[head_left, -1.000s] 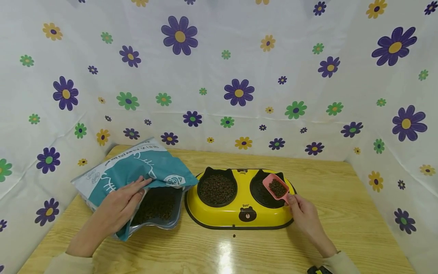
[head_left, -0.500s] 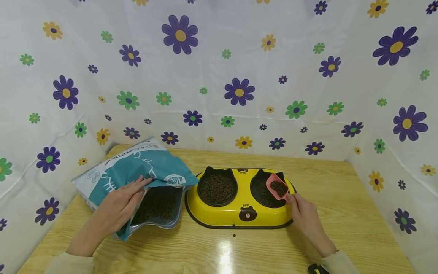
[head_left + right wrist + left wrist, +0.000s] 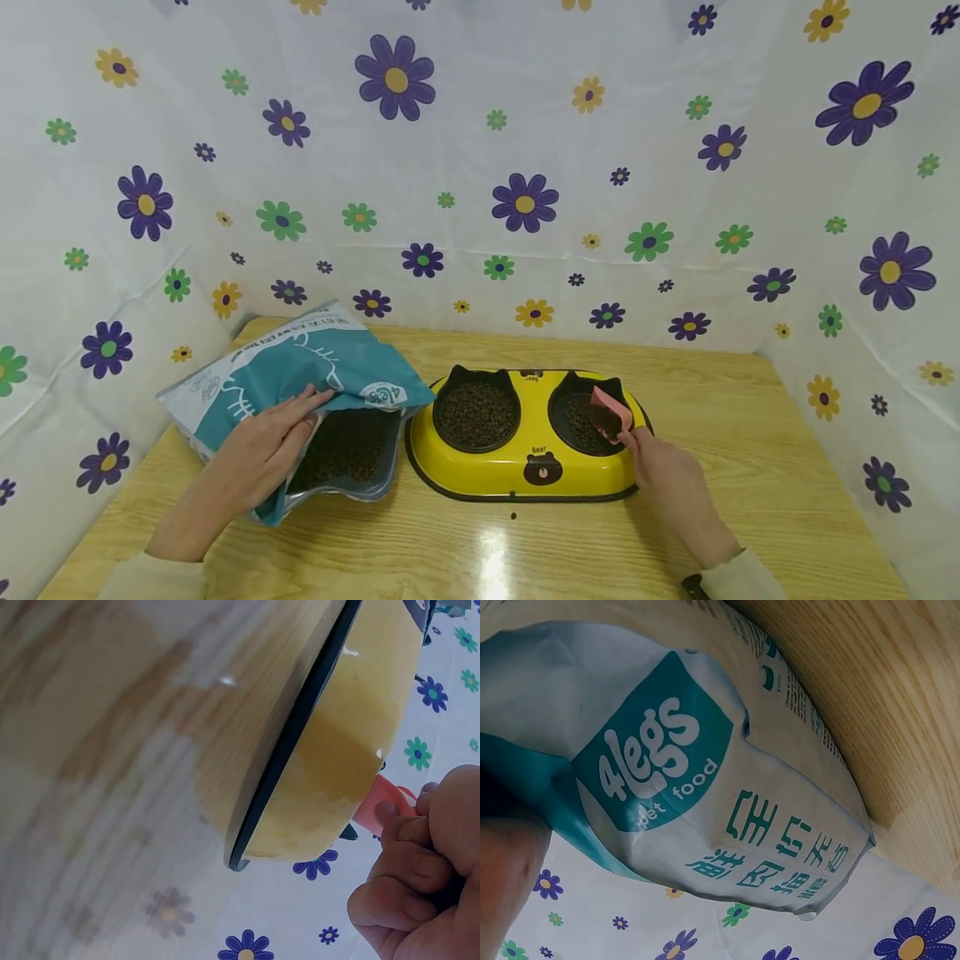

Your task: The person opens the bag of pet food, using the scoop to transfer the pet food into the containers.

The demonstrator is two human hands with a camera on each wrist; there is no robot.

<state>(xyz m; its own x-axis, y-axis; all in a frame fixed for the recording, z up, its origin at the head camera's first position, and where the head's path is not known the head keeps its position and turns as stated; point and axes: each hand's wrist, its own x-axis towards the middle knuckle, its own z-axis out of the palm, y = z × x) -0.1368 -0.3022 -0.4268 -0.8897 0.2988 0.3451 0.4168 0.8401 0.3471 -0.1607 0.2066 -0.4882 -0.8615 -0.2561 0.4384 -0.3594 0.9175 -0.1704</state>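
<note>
My left hand (image 3: 262, 450) holds the mouth of a teal and white pet food bag (image 3: 292, 358), fingers over the upper edge and thumb by the opening. The bag lies on its side at the left, with brown kibble (image 3: 348, 454) inside. My right hand (image 3: 671, 475) grips the handle of a pink scoop (image 3: 615, 408), tilted over the right black bowl of a yellow double feeder (image 3: 468, 475). Some kibble (image 3: 577, 417) lies in that bowl; the left bowl holds more kibble (image 3: 477, 414). In the right wrist view, the scoop (image 3: 371, 810) is mostly hidden behind the feeder.
The wooden table (image 3: 750, 467) bears everything. One stray kibble piece (image 3: 513, 516) lies in front of the feeder. Flower-print cloth (image 3: 465, 150) rises behind and at both sides. The bag's opening stands close to the feeder's left end.
My right hand has turned the scoop from nearly level to tipped, and kibble has spread in the right bowl. My left hand and the bag have stayed put.
</note>
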